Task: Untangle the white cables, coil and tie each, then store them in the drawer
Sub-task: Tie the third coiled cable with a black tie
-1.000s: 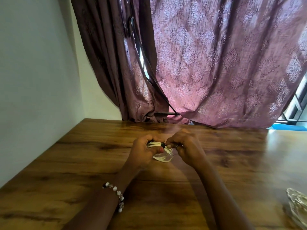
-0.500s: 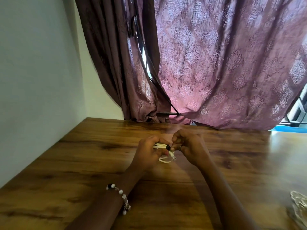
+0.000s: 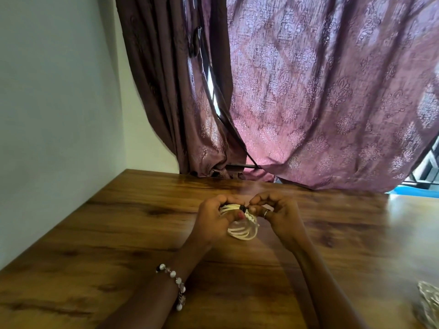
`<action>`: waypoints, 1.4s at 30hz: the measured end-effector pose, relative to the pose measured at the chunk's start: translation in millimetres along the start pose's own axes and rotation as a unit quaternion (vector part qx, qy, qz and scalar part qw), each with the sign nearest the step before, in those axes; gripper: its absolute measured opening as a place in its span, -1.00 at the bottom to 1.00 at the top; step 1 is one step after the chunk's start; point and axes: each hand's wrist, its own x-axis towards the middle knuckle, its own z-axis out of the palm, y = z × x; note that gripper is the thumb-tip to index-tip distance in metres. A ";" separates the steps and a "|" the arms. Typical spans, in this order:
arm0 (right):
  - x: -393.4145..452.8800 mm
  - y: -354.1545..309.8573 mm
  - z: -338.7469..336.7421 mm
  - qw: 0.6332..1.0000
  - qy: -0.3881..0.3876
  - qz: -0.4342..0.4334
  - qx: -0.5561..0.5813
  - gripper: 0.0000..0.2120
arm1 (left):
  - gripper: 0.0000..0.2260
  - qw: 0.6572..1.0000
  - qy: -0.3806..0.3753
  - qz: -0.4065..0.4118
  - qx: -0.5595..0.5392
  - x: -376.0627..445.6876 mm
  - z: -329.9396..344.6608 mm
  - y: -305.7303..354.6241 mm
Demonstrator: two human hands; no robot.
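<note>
One coiled white cable, both hands gripping it: left hand, right hand apparently pinching a black tie. Wooden table, purple curtain behind.

No readable text, label, brand, number or sign appears on anything in view.

Head view — forward-down, close over table

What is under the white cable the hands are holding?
Under the coiled white cable is bare brown wooden table; the lowest loops sit close to it. The left hand and right hand hide the coil's upper part, so whatever lies beneath there is covered.
</note>
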 end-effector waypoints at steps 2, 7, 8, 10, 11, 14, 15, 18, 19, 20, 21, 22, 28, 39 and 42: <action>-1.0 0.3 -1.0 0.999 -0.003 0.011 0.032 -0.85 | -0.79 1.000 0.003 -0.007 -0.013 1.0 1.1 -0.2; -1.4 -1.0 3.3 0.997 0.031 0.010 0.065 -0.78 | -0.77 1.000 -0.005 -0.011 -0.011 1.5 0.3 0.7; -0.5 -0.8 4.0 0.998 0.035 0.004 0.050 -0.73 | -0.77 1.000 -0.008 -0.008 -0.001 1.7 -0.3 -0.1; 1.6 0.1 3.9 0.999 0.039 -0.021 -0.006 -0.65 | -0.77 1.000 -0.008 -0.003 0.023 2.5 -0.9 -2.5; 2.6 0.3 4.2 0.997 0.040 -0.041 -0.045 -0.62 | -0.77 1.000 -0.005 -0.003 0.030 2.2 -0.8 -3.2; 3.2 -1.8 8.7 0.984 0.042 -0.106 -0.139 -0.58 | -0.78 0.999 0.008 -0.001 0.034 0.1 0.4 -3.1; 2.3 -3.5 10.8 0.979 0.040 -0.123 -0.155 -0.57 | -0.78 0.999 0.013 0.002 0.033 -0.5 0.7 -3.0; 1.0 -7.6 15.6 0.975 0.037 -0.147 -0.161 -0.55 | -0.78 0.999 0.024 0.010 0.030 -2.5 0.7 0.2; 2.0 -6.7 15.0 0.976 0.040 -0.143 -0.161 -0.54 | -0.78 0.999 0.024 0.016 0.033 -3.1 0.5 1.4; 3.4 -5.1 13.9 0.977 0.045 -0.131 -0.159 -0.53 | -0.78 0.999 0.021 0.023 0.037 -3.5 0.5 2.1; 4.3 -4.0 12.9 0.982 0.048 -0.112 -0.146 -0.54 | -0.78 0.999 0.017 0.029 0.040 -3.9 0.5 2.0; 4.7 -3.4 12.2 0.989 0.047 -0.084 -0.113 -0.56 | -0.77 0.999 0.014 0.031 0.041 -4.0 0.5 1.8; 0.6 -4.0 9.2 0.993 0.032 0.032 0.111 -0.73 | -0.77 0.999 0.018 0.010 0.025 -0.9 0.5 0.0; 0.2 -9.2 6.8 0.995 0.008 -0.009 0.103 -0.42 | -0.74 0.998 -0.003 0.053 0.032 -4.6 0.5 4.3; 0.9 -9.6 10.6 0.997 -0.007 -0.037 0.069 -0.37 | -0.66 0.997 0.001 0.060 0.043 -5.8 -0.4 2.6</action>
